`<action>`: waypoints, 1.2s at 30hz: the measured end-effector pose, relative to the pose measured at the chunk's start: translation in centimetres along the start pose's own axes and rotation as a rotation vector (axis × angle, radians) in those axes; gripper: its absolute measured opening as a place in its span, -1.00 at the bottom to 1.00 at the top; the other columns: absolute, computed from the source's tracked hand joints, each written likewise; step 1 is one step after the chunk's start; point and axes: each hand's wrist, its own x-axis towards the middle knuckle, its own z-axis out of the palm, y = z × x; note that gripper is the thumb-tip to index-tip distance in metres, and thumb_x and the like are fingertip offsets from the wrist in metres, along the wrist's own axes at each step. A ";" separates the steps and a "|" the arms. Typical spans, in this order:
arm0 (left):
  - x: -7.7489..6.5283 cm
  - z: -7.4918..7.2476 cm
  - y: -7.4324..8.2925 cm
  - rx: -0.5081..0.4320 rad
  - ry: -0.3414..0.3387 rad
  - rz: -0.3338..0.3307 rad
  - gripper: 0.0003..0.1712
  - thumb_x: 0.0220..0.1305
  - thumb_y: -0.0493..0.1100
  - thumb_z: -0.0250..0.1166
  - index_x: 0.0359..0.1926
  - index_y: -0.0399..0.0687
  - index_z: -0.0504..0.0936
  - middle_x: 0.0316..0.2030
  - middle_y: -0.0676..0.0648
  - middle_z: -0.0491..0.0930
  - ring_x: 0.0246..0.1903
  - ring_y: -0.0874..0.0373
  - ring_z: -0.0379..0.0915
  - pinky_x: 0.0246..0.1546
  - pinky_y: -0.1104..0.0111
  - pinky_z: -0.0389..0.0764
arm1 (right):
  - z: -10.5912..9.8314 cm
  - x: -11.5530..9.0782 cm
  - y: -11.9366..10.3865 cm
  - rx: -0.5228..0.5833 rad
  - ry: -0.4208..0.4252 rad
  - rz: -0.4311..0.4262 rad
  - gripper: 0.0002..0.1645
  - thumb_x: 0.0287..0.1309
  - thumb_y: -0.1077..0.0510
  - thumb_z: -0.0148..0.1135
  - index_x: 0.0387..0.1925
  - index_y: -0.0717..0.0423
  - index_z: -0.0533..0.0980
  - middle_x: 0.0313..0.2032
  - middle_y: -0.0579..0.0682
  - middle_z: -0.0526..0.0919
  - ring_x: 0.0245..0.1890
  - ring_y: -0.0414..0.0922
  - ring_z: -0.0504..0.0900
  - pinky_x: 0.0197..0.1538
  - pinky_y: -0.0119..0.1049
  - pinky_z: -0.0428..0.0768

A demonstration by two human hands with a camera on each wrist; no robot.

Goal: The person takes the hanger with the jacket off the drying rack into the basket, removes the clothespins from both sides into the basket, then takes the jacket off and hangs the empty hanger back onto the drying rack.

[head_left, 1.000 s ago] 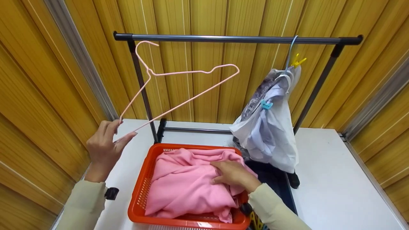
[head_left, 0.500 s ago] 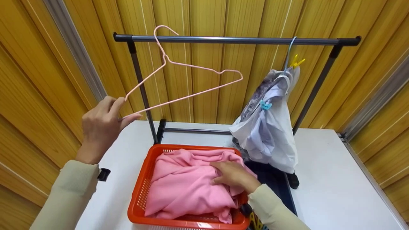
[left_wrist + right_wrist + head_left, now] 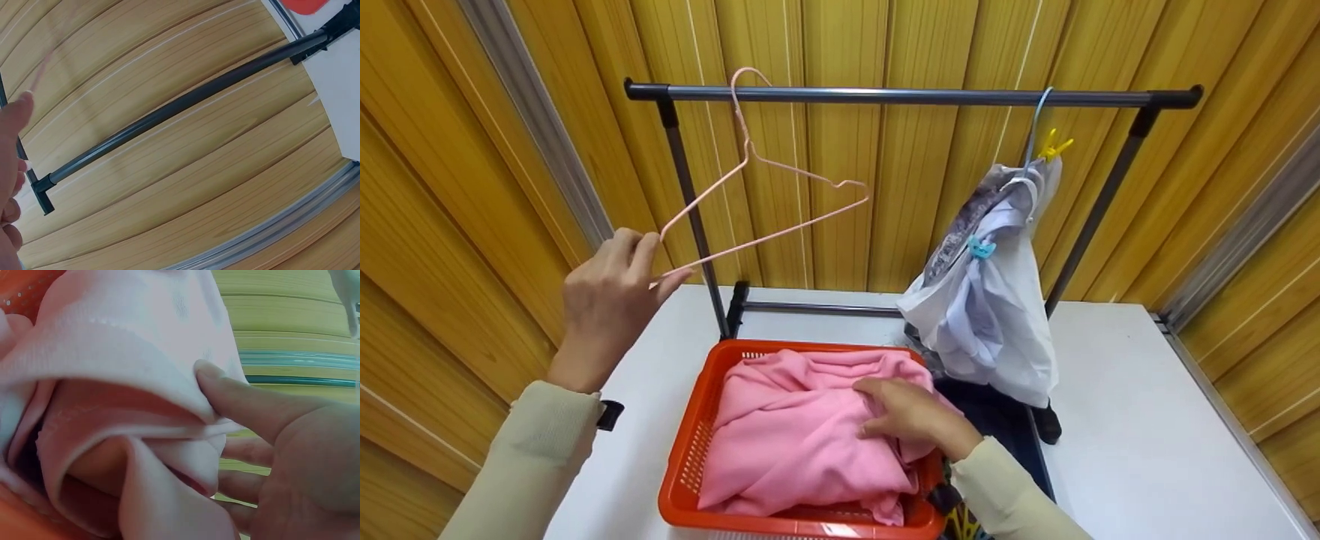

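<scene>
In the head view, we see the left hand (image 3: pixel 611 300) pinching a thin pink wire hanger (image 3: pixel 748 148), hook over the left part of the dark metal rail (image 3: pixel 930 97); the right hand (image 3: pixel 913 414) grips pink cloth (image 3: pixel 802 442) toward the right edge of the red plastic basket (image 3: pixel 679 502). From the left wrist, the hanger looks blurred; from the right, we see thumb over cloth, fingers behind.

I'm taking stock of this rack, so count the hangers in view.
2: a pink hanger in the left grip, near the rail's left end, and a light-blue hanger on its right part, bearing clothes. More may be hidden by the clothes.
</scene>
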 end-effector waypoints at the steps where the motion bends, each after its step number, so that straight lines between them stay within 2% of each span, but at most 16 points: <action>1: -0.2 0.0 0.0 -0.004 -0.011 -0.008 -0.41 0.02 0.11 0.48 -0.10 -0.27 0.60 -0.37 -0.21 0.50 -0.63 -0.02 0.40 -0.72 0.21 0.47 | 0.0 0.0 0.0 0.000 0.004 -0.004 -0.31 0.01 -0.05 0.44 0.18 0.06 0.47 0.04 -0.01 0.63 -0.08 -0.09 0.58 0.06 -0.08 0.51; 8: -1.2 0.0 0.5 -0.026 -0.035 -0.051 -0.46 0.06 0.06 0.46 -0.09 -0.25 0.61 -0.35 -0.21 0.50 -0.61 -0.02 0.39 -0.71 0.19 0.47 | -0.4 -0.8 -0.3 0.080 0.034 -0.037 -0.34 0.03 -0.04 0.43 0.15 0.11 0.47 0.04 0.02 0.62 -0.05 -0.05 0.58 0.11 -0.03 0.49; 12: -1.8 0.1 0.9 -0.054 -0.037 -0.076 -0.51 0.07 0.02 0.45 -0.11 -0.25 0.61 -0.34 -0.22 0.49 -0.52 -0.05 0.39 -0.64 0.14 0.49 | -0.7 -1.4 -0.4 0.113 0.070 -0.037 -0.33 0.06 -0.04 0.40 0.17 0.13 0.46 0.07 0.05 0.61 0.00 -0.02 0.58 0.17 0.01 0.47; 14: -2.0 0.3 1.1 -0.073 -0.040 -0.084 -0.54 0.08 -0.02 0.45 -0.11 -0.27 0.61 -0.34 -0.23 0.50 -0.49 -0.07 0.39 -0.61 0.13 0.49 | -0.9 -1.7 -0.5 0.124 0.090 -0.037 -0.34 0.08 -0.02 0.39 0.18 0.15 0.45 0.08 0.07 0.61 -0.01 -0.02 0.58 0.15 0.00 0.48; 17: -2.2 0.5 1.4 -0.088 -0.063 -0.091 -0.57 0.11 -0.07 0.43 -0.09 -0.27 0.60 -0.31 -0.24 0.52 -0.44 -0.07 0.41 -0.56 0.15 0.52 | -1.2 -2.2 -0.6 0.143 0.114 -0.028 -0.35 0.10 -0.02 0.37 0.19 0.13 0.45 0.04 0.06 0.62 -0.11 -0.04 0.56 0.02 -0.08 0.50; 22: -2.4 1.0 2.2 -0.101 -0.060 -0.098 -0.53 0.17 -0.08 0.36 0.03 -0.28 0.57 -0.20 -0.26 0.57 -0.34 -0.09 0.46 -0.42 0.15 0.57 | -1.9 -3.1 -0.8 0.195 0.176 -0.017 -0.33 0.09 -0.10 0.37 0.20 0.05 0.46 0.11 0.04 0.58 0.06 0.03 0.54 0.18 0.04 0.45; 24: -2.2 1.1 2.9 -0.125 -0.037 -0.096 -0.53 0.20 -0.08 0.34 0.04 -0.28 0.57 -0.15 -0.27 0.57 -0.28 -0.10 0.48 -0.34 0.13 0.57 | -2.1 -3.5 -1.0 0.210 0.204 -0.018 -0.32 0.08 -0.14 0.36 0.20 0.02 0.47 0.16 0.02 0.56 0.19 0.05 0.49 0.27 0.12 0.37; 26: -2.0 1.3 3.7 -0.163 -0.018 -0.086 -0.56 0.21 -0.09 0.32 0.03 -0.28 0.57 -0.11 -0.28 0.56 -0.22 -0.13 0.49 -0.25 0.11 0.57 | -2.3 -3.9 -1.1 0.209 0.242 -0.026 -0.34 0.08 -0.15 0.36 0.19 0.00 0.48 0.16 -0.02 0.57 0.20 0.02 0.49 0.28 0.11 0.37; 29: -1.4 1.8 5.2 -0.271 0.004 -0.069 -0.60 0.20 -0.13 0.31 -0.01 -0.30 0.59 -0.12 -0.28 0.56 -0.19 -0.15 0.50 -0.17 0.08 0.56 | -2.7 -4.5 -1.4 0.204 0.315 -0.041 -0.40 0.09 -0.12 0.36 0.16 -0.05 0.50 0.15 -0.07 0.59 0.18 -0.03 0.52 0.26 0.07 0.41; 33: -0.7 2.7 7.5 -0.420 0.008 -0.059 -0.66 0.20 -0.15 0.30 -0.07 -0.27 0.59 -0.15 -0.24 0.55 -0.21 -0.13 0.50 -0.11 0.07 0.55 | -2.9 -5.1 -1.9 0.205 0.419 -0.053 -0.49 0.11 -0.07 0.36 0.11 -0.09 0.54 0.11 -0.18 0.62 0.16 -0.13 0.55 0.25 -0.02 0.43; 36: -0.1 3.4 9.5 -0.489 -0.028 -0.059 -0.69 0.22 -0.13 0.28 -0.08 -0.22 0.58 -0.15 -0.19 0.56 -0.20 -0.07 0.51 -0.09 0.11 0.56 | -2.9 -5.5 -2.2 0.222 0.467 -0.060 -0.54 0.11 -0.05 0.36 0.07 -0.11 0.57 0.06 -0.25 0.64 0.15 -0.19 0.55 0.26 -0.08 0.44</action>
